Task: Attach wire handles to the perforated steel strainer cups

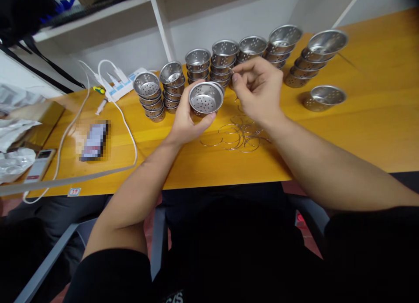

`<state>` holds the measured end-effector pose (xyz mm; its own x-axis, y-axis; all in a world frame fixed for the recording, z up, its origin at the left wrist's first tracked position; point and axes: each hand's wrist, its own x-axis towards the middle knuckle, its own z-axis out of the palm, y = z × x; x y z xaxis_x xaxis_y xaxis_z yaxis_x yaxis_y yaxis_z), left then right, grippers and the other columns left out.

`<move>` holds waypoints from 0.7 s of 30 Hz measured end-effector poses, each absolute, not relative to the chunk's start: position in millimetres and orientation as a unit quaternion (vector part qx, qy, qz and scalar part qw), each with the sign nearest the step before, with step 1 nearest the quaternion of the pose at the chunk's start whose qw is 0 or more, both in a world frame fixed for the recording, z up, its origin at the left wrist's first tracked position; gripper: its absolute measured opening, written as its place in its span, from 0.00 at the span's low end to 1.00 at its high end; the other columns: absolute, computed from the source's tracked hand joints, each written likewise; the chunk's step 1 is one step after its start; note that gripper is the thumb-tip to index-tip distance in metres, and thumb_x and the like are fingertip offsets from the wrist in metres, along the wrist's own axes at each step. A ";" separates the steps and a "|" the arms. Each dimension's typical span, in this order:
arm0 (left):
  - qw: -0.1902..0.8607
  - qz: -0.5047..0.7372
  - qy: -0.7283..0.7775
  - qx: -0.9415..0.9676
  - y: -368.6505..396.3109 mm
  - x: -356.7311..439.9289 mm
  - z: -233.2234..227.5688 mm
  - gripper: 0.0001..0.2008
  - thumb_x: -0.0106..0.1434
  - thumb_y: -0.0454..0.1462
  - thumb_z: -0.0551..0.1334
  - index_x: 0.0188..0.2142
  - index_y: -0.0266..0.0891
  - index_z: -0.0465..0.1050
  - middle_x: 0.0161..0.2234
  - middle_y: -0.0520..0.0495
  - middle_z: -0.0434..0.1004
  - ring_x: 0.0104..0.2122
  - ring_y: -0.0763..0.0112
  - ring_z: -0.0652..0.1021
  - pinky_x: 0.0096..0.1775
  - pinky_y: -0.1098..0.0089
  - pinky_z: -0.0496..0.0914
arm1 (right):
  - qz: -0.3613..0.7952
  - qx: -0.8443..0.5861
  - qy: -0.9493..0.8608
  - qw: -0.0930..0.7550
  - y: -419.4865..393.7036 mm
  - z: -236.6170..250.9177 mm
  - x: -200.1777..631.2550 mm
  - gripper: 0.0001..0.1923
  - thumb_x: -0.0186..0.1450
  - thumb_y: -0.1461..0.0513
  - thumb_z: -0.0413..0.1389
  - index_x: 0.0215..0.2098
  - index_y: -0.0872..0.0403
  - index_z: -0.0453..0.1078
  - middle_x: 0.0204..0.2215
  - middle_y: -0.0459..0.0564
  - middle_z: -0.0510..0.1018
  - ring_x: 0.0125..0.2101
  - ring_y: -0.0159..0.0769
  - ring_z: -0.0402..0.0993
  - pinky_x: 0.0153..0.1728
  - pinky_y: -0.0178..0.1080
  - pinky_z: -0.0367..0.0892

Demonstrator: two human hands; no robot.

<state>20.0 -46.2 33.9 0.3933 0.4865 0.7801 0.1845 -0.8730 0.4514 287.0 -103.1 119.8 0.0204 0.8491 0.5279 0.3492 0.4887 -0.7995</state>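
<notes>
The left hand grasps a perforated metal cup, thumb along its near side and fingers around its left side, with the cup's mouth tipped up toward the wearer. A 2nd rim edge shows at the cup's right, but whether 2 cups are nested there I cannot tell. The right hand pinches a thin wire between thumb and index finger, just to the right of the held cup and apart from it; the other fingers are curled.

Below the right hand, a loose tangle of curved wires lies on the wooden surface. Beyond both hands stand 7 stacks of similar cups, set in a row that runs from the left of the left hand to the right of the right hand. The rightmost stack leans. To the right of the right hand, nearer the wearer than that stack, 1 single cup stands alone.

Well to the left of the left hand are a white power strip with plugs and cables, a pixelated phone and, farther left, a cardboard box beside plastic bags.
</notes>
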 end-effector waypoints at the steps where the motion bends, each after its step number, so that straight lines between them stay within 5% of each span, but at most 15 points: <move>1: 0.149 0.515 0.200 0.820 -45.8 20.1 32.7 0.57 0.79 0.62 0.81 0.92 0.63 0.50 0.80 0.39 0.75 0.78 0.44 0.86 0.79 0.46 0.84 | 0.228 -0.467 -0.660 0.543 -103.0 121.2 287.8 0.36 0.78 0.20 0.64 0.58 0.35 0.81 0.31 0.53 0.77 0.37 0.57 0.75 0.39 0.60 0.75; 7: 0.172 0.524 0.226 0.803 -50.7 24.2 32.3 0.52 0.80 0.57 0.82 0.89 0.57 0.55 0.70 0.41 0.80 0.68 0.49 0.89 0.76 0.44 0.86 | 0.231 -0.484 -0.660 0.526 -99.6 119.4 289.1 0.38 0.77 0.17 0.61 0.58 0.35 0.80 0.31 0.53 0.79 0.39 0.58 0.76 0.41 0.61 0.74; 14: 0.181 0.511 0.251 0.802 -65.9 23.9 47.7 0.48 0.82 0.55 0.80 0.88 0.56 0.57 0.71 0.40 0.81 0.71 0.48 0.88 0.78 0.42 0.85 | 0.233 -0.438 -0.674 0.548 -93.9 110.6 288.6 0.37 0.78 0.18 0.64 0.53 0.36 0.79 0.30 0.50 0.75 0.32 0.50 0.67 0.37 0.57 0.67; 21: 0.198 0.521 0.246 0.793 -70.6 23.5 50.6 0.45 0.82 0.54 0.80 0.87 0.58 0.60 0.70 0.39 0.81 0.68 0.47 0.89 0.75 0.37 0.88 | 0.233 -0.441 -0.675 0.544 -92.8 107.9 288.0 0.37 0.78 0.19 0.64 0.55 0.37 0.81 0.31 0.50 0.78 0.34 0.51 0.71 0.37 0.58 0.73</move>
